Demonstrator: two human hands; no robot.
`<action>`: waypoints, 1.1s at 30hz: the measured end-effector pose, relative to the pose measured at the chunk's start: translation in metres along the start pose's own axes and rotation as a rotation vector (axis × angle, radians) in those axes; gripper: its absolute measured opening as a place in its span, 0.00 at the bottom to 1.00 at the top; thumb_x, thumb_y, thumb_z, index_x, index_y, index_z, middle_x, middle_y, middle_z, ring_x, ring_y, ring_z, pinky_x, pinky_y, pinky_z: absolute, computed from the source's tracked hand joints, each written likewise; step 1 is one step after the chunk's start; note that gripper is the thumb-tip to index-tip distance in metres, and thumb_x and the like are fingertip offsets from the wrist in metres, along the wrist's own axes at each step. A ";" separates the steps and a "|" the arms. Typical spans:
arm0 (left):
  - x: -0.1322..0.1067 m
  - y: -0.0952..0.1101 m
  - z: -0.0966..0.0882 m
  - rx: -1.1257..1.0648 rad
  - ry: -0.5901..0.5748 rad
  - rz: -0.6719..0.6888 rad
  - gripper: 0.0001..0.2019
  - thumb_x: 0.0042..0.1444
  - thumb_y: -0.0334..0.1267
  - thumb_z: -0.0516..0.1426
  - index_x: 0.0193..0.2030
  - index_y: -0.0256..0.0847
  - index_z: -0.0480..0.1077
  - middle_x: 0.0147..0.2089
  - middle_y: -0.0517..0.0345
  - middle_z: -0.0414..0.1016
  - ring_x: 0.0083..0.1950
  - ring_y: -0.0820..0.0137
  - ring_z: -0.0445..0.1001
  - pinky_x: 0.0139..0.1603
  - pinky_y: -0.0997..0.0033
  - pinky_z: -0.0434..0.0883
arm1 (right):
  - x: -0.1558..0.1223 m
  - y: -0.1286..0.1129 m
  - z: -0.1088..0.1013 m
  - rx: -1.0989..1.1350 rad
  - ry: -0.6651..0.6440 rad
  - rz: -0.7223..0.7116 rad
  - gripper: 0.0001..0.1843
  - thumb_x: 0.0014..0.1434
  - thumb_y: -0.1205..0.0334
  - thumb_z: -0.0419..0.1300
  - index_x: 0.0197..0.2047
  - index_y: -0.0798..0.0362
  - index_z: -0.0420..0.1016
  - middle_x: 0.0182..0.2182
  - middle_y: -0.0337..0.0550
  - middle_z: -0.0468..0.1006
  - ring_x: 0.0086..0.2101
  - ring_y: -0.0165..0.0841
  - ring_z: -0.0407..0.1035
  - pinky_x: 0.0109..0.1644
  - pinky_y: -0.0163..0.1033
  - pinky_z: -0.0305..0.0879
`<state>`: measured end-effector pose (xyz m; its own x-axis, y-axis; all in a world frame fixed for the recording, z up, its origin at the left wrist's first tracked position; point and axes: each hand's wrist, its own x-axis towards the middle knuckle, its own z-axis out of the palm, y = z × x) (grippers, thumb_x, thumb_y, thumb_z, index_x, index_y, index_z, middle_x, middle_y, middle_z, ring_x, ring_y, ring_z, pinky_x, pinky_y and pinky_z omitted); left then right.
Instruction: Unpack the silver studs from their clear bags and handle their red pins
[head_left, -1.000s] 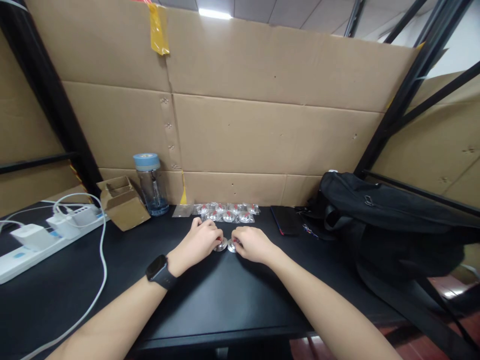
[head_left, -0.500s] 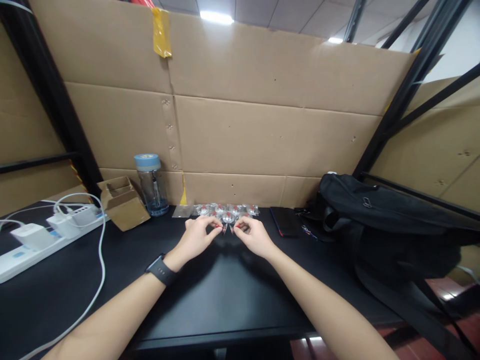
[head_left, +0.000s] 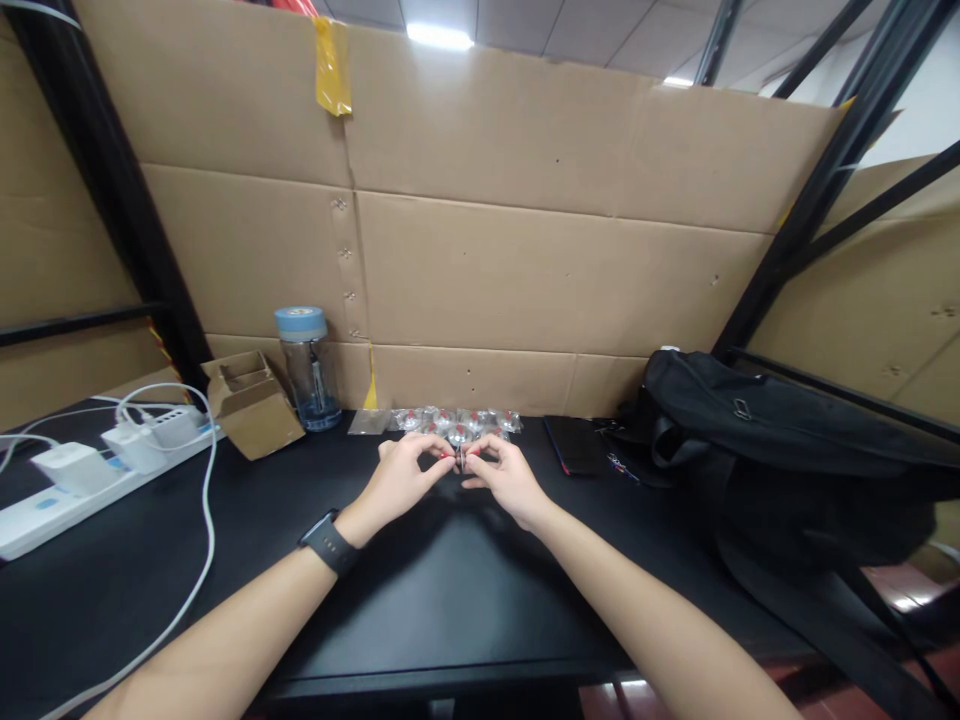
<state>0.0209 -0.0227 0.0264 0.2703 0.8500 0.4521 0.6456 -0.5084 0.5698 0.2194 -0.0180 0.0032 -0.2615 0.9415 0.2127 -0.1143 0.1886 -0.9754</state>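
My left hand and my right hand meet over the black table, fingertips almost touching. Pinched between them is a small thin shiny disc-like piece, seen edge-on. Its kind is too small to make out, and the fingers cover much of it. Red shows at both thumb tips. Just behind the fingers lie several clear packets of round silvery pieces with red marks. A flat clear bag lies at their left. A dark watch is on my left wrist.
On the left are a white power strip with chargers and a cable, an open cardboard box and a blue-lidded bottle. A dark flat phone-like item, keys and a black bag occupy the right. Cardboard walls the back.
My hands have come together. Half a second ago each pinched a thin piece with a gap between; now the pieces meet, or overlap, at the fingertips. The view has shifted slightly.
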 end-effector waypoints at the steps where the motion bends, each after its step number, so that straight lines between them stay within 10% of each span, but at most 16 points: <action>1: 0.000 0.001 0.000 0.015 -0.005 -0.003 0.09 0.60 0.48 0.59 0.39 0.50 0.78 0.43 0.62 0.82 0.49 0.62 0.77 0.57 0.57 0.64 | -0.001 -0.001 0.001 0.032 -0.011 0.024 0.17 0.53 0.51 0.69 0.36 0.53 0.70 0.44 0.44 0.76 0.39 0.37 0.78 0.40 0.44 0.78; 33: 0.003 -0.003 -0.005 -0.122 -0.063 0.087 0.11 0.63 0.47 0.55 0.44 0.47 0.76 0.44 0.59 0.81 0.49 0.64 0.77 0.55 0.63 0.68 | -0.002 -0.008 -0.008 0.407 -0.127 0.369 0.28 0.55 0.60 0.71 0.57 0.52 0.69 0.48 0.52 0.81 0.43 0.41 0.80 0.50 0.42 0.75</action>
<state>0.0167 -0.0197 0.0293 0.3683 0.8068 0.4620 0.5271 -0.5905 0.6111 0.2287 -0.0190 0.0097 -0.4646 0.8788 -0.1089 -0.3471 -0.2938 -0.8906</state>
